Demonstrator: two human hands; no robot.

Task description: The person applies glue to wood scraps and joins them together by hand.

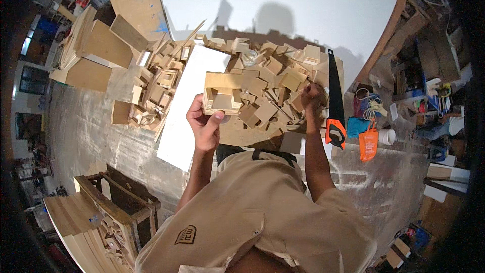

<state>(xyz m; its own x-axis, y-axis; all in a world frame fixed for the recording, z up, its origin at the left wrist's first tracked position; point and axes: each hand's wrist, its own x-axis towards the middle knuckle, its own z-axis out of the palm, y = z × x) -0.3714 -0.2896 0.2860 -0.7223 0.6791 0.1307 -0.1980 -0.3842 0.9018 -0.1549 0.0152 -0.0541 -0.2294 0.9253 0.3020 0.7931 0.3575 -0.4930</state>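
My left hand (205,125) grips a small plywood assembly (223,80) with a back panel, a base and two side blocks, the thumb on its front edge. It is raised over the workbench, in front of a white board (202,70). My right hand (311,95) is at the right side of a heap of thin plywood offcuts (265,112). Its fingers look curled, and whether anything is in them cannot be made out. Just right of that hand lies a handsaw (335,83) with an orange and black handle. A clear round container (249,57) sits among the pieces.
Several small wooden assemblies (165,79) crowd the left part of the bench. A large white panel (242,3) stands behind. Stacked boards (102,41) are at far left, a wooden frame (129,212) at lower left. An orange bag (368,145) and a white bucket (387,136) are at right.
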